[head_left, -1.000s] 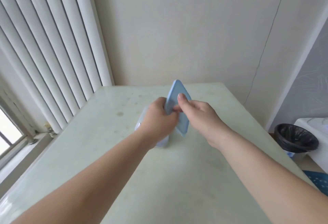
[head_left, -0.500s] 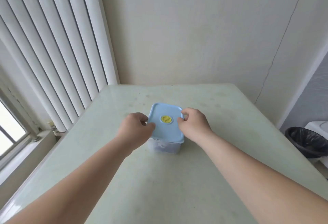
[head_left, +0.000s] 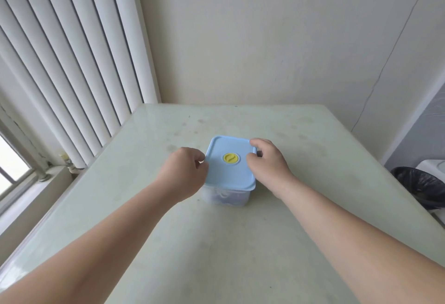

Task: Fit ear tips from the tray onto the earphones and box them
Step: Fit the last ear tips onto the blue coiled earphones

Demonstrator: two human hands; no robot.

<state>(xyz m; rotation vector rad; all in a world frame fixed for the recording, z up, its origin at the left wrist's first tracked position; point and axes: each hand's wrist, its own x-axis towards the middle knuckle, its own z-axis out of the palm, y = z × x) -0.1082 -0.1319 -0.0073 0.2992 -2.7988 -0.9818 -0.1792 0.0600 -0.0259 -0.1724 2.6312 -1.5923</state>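
Left hand pinches left rim of the light-blue rectangular plastic lid with its yellow round valve; right hand curls over right rim. Lid sits on clear plastic box, frame centre, on pale green tabletop. Best: press both rims down evenly until seated. Tangled contents inside, unclear.

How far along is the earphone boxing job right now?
Nearly finished. The blue lid lies flat on the clear box, contents dimly visible inside. The left hand and right hand grip its side edges. Only sealing appears left.
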